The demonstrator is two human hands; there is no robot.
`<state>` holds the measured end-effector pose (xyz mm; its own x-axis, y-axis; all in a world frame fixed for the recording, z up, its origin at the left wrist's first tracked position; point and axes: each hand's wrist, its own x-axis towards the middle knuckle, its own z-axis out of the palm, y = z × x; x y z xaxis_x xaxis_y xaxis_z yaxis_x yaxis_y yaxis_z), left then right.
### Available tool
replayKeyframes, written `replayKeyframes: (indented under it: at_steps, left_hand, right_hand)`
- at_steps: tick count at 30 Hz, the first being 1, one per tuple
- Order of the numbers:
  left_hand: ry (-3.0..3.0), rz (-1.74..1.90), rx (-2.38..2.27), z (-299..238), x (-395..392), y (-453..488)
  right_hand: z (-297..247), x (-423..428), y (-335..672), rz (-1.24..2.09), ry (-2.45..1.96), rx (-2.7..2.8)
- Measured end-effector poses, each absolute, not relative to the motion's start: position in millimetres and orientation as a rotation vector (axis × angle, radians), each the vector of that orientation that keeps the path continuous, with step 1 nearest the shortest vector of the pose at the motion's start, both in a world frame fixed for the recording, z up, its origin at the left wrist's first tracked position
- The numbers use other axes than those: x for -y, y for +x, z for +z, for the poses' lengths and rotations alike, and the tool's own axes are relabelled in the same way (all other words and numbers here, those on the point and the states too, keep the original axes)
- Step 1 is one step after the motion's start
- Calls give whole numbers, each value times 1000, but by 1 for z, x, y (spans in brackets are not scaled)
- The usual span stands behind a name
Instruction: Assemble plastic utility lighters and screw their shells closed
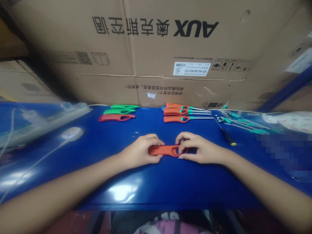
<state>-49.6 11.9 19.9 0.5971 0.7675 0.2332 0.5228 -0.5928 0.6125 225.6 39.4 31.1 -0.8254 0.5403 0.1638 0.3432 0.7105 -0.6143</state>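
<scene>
An orange lighter casing (165,150), without a metal tube showing, lies crosswise in front of me at the middle of the blue table. My left hand (141,150) is closed round its left end, thumb on the near side and fingers on the far side. At the other end, by the trigger loop, my right hand (198,149) grips the casing with bent fingers. Those fingers partly cover the loop, so small parts there cannot be made out. Beyond my hands lie several orange gas lighters (175,119) with long metal tubes.
Green casings (122,111) and a red casing (114,117) lie at the back left. Tiny metal pieces (135,132) rest near my left hand. On the right are a screwdriver (227,137) and loose tubes with green parts (246,123). A large cardboard box (151,65) stands behind.
</scene>
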Motion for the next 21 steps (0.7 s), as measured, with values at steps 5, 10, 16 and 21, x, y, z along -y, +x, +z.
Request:
replayKeyframes:
  at_steps: [5,10,16,21]
  left_hand:
    - [2325,692,-1091,16,-14,-51]
    - [2300,720,-1089,16,-15,-50]
    - [2214,748,-1076,16,-15,-50]
    - [2183,780,-1039,13,-16,-50]
  right_hand:
    - [32,-44,226,844,-709,2476]
    - [37,-47,230,483,-997,2232]
    - [38,-55,241,336,-1181,2123]
    - [39,-56,243,295,-1280,2162]
